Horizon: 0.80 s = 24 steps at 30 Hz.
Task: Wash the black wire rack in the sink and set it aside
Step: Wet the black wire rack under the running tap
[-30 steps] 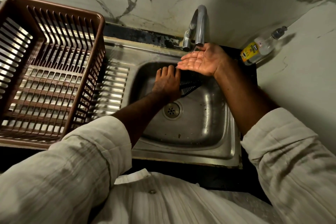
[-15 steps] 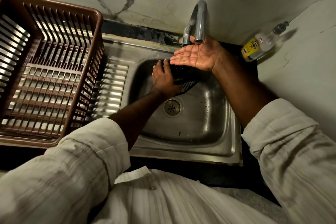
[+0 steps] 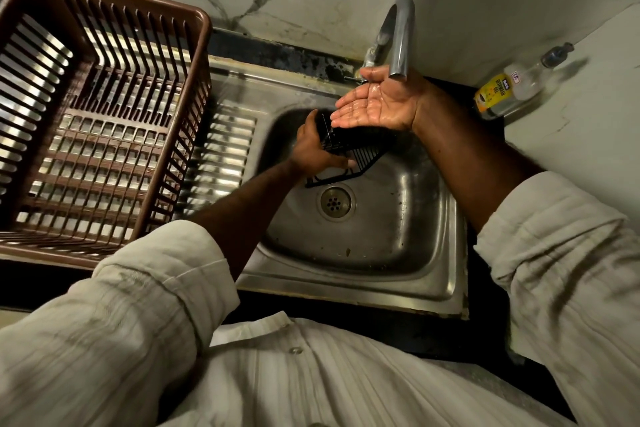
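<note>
The black wire rack [image 3: 360, 158] is tilted inside the steel sink [image 3: 398, 253], above the drain. My left hand [image 3: 313, 149] grips its left end, fingers curled round the edge. My right hand [image 3: 375, 106] is held palm up and cupped under the tap spout [image 3: 400, 42], wet and holding nothing. It hovers above the rack and hides the rack's far part.
A brown slotted plastic dish basket [image 3: 104, 114] stands on the sink's ribbed drainboard [image 3: 228, 142] at the left. A dishwash gel bottle [image 3: 509, 90] lies on the counter at the back right. The marble wall is close behind the tap.
My left hand has turned from lying flat on the rack to gripping its end and lifting it at a tilt. My right hand stays cupped under the tap.
</note>
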Each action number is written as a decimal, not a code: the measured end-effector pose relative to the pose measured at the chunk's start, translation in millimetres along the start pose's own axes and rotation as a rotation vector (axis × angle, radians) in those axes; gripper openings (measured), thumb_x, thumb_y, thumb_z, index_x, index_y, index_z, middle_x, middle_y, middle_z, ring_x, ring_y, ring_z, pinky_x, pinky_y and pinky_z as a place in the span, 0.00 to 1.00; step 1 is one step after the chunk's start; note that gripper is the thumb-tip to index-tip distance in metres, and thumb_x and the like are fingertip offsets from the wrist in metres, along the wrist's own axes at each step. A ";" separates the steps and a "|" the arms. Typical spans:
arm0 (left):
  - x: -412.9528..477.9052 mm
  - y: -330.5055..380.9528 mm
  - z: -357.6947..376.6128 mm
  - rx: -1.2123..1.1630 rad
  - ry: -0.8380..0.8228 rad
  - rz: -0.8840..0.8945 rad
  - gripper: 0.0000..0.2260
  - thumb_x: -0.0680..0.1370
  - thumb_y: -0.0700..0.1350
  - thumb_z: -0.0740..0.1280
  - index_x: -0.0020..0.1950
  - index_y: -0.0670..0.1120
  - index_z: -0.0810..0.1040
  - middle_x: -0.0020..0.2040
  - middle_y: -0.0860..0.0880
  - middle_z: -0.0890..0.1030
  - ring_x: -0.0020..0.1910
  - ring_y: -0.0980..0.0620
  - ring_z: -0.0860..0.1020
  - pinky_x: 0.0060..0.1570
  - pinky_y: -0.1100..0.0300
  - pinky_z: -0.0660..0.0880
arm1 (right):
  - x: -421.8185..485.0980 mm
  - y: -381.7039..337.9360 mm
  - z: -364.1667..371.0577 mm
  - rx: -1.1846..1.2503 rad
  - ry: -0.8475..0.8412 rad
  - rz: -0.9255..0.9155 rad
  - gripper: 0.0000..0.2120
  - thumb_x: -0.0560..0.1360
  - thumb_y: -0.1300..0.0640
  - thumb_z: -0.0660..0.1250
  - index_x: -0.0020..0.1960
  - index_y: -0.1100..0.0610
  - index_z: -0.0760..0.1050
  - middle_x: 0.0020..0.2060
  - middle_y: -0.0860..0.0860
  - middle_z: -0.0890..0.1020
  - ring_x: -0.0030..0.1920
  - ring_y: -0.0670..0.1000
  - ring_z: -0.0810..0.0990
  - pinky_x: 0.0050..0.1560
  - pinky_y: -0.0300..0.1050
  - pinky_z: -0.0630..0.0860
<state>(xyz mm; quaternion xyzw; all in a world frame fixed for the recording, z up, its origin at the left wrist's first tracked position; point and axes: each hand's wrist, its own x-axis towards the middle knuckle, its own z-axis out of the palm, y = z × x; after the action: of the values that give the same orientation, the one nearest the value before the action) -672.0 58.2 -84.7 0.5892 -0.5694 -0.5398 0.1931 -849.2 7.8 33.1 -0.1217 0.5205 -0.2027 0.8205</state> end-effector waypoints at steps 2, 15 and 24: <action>5.8 3.7 -2.1 0.083 -0.005 0.023 0.56 0.58 0.52 0.86 0.78 0.46 0.57 0.75 0.46 0.61 0.75 0.47 0.62 0.73 0.49 0.67 | -3.4 -1.2 -2.5 -0.007 0.042 -0.008 0.33 0.83 0.46 0.56 0.71 0.76 0.63 0.65 0.77 0.70 0.65 0.74 0.73 0.57 0.64 0.79; 26.0 62.6 8.3 0.905 -0.077 0.246 0.52 0.66 0.68 0.74 0.80 0.48 0.54 0.77 0.40 0.64 0.75 0.37 0.62 0.75 0.36 0.57 | -30.9 -2.0 -5.8 0.316 0.219 -0.288 0.36 0.72 0.59 0.57 0.75 0.75 0.56 0.74 0.74 0.59 0.76 0.71 0.56 0.78 0.61 0.54; 17.3 60.3 2.8 0.937 -0.042 0.314 0.45 0.65 0.66 0.75 0.76 0.48 0.63 0.73 0.43 0.67 0.71 0.40 0.65 0.69 0.38 0.66 | -24.3 5.9 -0.4 0.417 0.196 -0.349 0.28 0.82 0.57 0.50 0.74 0.76 0.57 0.74 0.74 0.59 0.76 0.71 0.56 0.78 0.61 0.55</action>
<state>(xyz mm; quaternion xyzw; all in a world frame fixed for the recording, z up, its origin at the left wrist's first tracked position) -706.2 27.3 -42.0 0.5086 -0.8366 -0.2020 -0.0249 -857.5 24.2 50.1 -0.0178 0.5158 -0.4542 0.7262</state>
